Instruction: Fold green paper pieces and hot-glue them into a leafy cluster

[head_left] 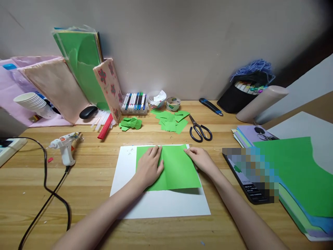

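Observation:
A green paper sheet point(178, 170) lies folded on a white sheet point(161, 203) in the middle of the wooden desk. My left hand point(149, 166) rests flat on the green paper's left half, fingers stretched out and pressing it down. My right hand point(200, 158) is at the paper's upper right edge, its fingers pinched on that edge.
Black scissors point(199, 131), green paper scraps point(170, 121) and a marker box point(134, 102) lie behind the sheet. A glue gun point(65, 146) with a black cable sits left. A stack of coloured paper point(296, 173) and a dark device point(249, 189) lie right. A utility knife point(210, 106) is near the wall.

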{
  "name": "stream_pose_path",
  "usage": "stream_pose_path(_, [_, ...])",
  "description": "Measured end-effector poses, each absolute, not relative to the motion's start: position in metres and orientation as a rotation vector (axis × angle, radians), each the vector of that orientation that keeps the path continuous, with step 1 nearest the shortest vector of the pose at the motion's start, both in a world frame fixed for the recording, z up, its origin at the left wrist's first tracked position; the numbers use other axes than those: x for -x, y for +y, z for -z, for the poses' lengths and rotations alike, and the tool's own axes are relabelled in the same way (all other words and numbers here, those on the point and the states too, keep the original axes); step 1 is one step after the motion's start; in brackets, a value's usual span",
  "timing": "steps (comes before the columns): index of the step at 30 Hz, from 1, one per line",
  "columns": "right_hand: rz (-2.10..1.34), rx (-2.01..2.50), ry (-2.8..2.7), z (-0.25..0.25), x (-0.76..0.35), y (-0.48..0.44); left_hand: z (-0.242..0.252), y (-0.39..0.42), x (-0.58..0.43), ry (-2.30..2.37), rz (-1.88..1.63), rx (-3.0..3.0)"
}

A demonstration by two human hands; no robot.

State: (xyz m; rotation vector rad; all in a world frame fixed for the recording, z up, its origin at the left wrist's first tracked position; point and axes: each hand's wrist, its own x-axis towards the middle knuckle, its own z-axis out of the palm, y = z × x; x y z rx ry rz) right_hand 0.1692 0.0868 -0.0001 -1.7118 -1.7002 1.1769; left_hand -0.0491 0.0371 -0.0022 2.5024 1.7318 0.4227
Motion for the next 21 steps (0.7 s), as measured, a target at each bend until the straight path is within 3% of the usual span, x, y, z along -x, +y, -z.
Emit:
stream_pose_path(10, [-1.003,1.757,-1.794,0.001,-0.168,0.076,0.003,0.039,0.049,1.75,-0.374,-2.548])
stream_pose_path(21, [-1.15,1.697,-1.644,0.005,-0.173,0.065,0.0,0.036,0.049,1.755,-0.482,-2.454])
